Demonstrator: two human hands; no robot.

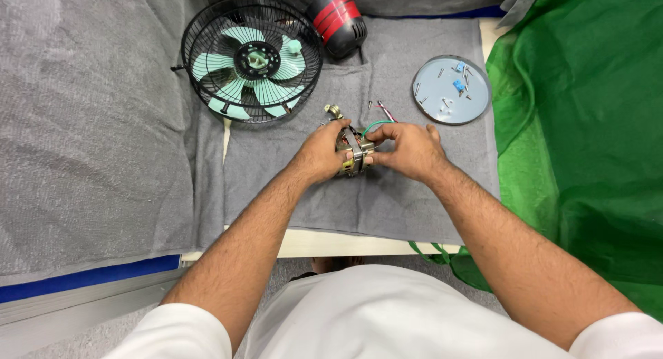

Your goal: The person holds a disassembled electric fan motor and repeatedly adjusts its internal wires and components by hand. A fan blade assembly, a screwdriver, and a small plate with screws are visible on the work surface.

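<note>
A small metal fan motor [353,152] with green and red wires sits between both of my hands over the grey cloth [387,200]. My left hand [323,152] grips its left side. My right hand [409,150] closes on its right end, fingers pinching the metal part. A green wire [375,124] loops up from the motor. Much of the motor is hidden by my fingers.
A black wire fan guard with mint-green blades [253,58] lies at the back left. A black and red housing [338,20] stands behind it. A round grey lid [451,89] holding screws and small blue parts lies at the right. Green fabric [587,124] covers the right side.
</note>
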